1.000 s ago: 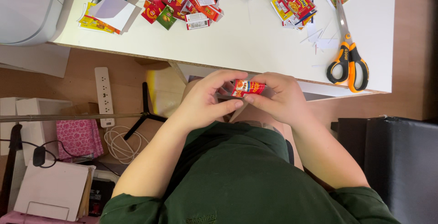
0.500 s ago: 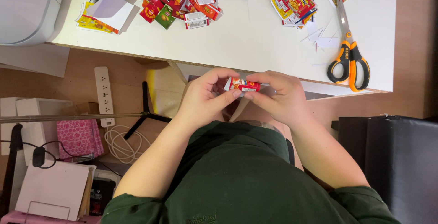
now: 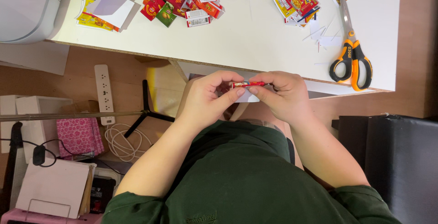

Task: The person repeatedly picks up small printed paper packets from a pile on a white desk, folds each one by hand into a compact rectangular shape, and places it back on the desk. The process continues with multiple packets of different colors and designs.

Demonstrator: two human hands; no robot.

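Both hands work below the white table [image 3: 255,41] edge. Left hand [image 3: 207,98] and right hand [image 3: 283,94] pinch a small red printed paper piece [image 3: 247,84] between fingertips, apparently mid-fold; steady opposing pressure needed. Orange-handled scissors [image 3: 351,57] lie untouched.

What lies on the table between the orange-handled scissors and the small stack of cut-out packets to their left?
Head view: only thin white paper scraps lie between the scissors and the packet stack, on bare white table.
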